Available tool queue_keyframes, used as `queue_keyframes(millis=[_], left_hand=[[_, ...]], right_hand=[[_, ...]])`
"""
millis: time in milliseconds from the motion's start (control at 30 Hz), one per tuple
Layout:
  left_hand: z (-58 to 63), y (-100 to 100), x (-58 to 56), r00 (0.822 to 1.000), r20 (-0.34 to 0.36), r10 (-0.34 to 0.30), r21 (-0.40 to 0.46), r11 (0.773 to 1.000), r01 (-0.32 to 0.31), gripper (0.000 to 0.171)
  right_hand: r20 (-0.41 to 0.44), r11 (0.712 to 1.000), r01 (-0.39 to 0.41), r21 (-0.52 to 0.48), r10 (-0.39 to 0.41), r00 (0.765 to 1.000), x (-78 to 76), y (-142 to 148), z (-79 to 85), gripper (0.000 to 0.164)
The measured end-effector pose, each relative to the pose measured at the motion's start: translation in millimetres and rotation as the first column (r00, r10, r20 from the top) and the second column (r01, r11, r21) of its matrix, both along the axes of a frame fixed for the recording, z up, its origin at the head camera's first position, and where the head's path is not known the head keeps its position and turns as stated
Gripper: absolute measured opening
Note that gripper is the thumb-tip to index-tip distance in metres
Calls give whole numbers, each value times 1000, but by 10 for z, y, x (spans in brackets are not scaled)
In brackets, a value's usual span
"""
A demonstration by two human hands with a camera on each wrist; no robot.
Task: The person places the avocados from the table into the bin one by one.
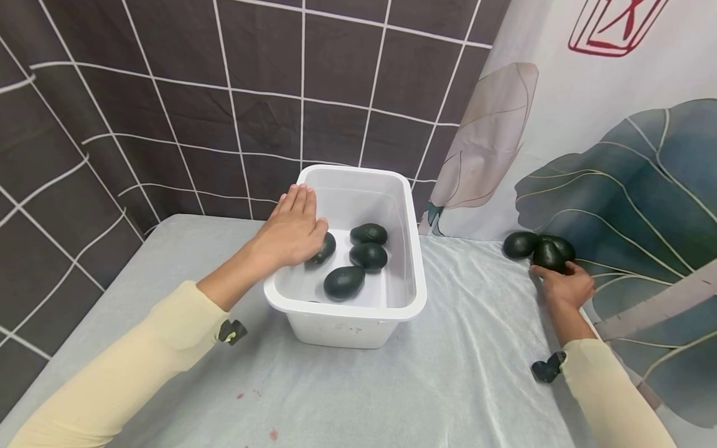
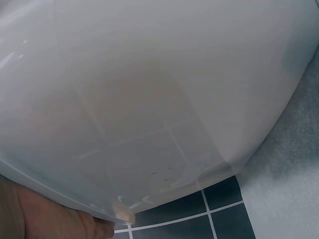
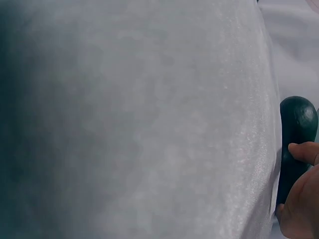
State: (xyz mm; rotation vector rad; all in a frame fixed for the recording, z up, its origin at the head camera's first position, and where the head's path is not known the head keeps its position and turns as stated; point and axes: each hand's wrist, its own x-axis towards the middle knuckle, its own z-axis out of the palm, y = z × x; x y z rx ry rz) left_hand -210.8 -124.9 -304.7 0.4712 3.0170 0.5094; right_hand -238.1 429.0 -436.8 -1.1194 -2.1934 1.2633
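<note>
A white plastic tub (image 1: 347, 320) holds several dark green avocados (image 1: 344, 283); one beside the left hand is partly covered by it. My left hand (image 1: 294, 227) rests over the tub's left rim, its fingers straight and pointing toward the back wall. In the left wrist view that hand (image 2: 65, 216) lies along the rim, beside the tub's outer wall (image 2: 149, 124). Far to the right, my right hand (image 1: 567, 289) grips an avocado (image 1: 549, 255) between thumb and fingers. Another avocado (image 1: 520, 244) lies just left of it, and one more shows right behind it.
A pale grey cloth (image 1: 470, 373) with a few reddish spots covers the table. Behind it hangs a dark sheet (image 1: 269, 124) with white grid lines. A white curtain with large painted leaves (image 1: 633, 186) borders the right side, close to the right hand.
</note>
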Motion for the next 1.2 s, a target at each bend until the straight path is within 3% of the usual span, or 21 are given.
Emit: queue_keyframes(millis=[800, 1200], left_hand=[[5, 5, 7, 1000, -3, -5, 4, 1000, 5, 80], [7, 4, 11, 1000, 0, -4, 5, 1000, 4, 80]], right_hand=[[-79, 994, 63, -90, -71, 994, 77, 64, -35, 87], [-185, 988, 46, -147, -73, 980, 131, 53, 31, 88]])
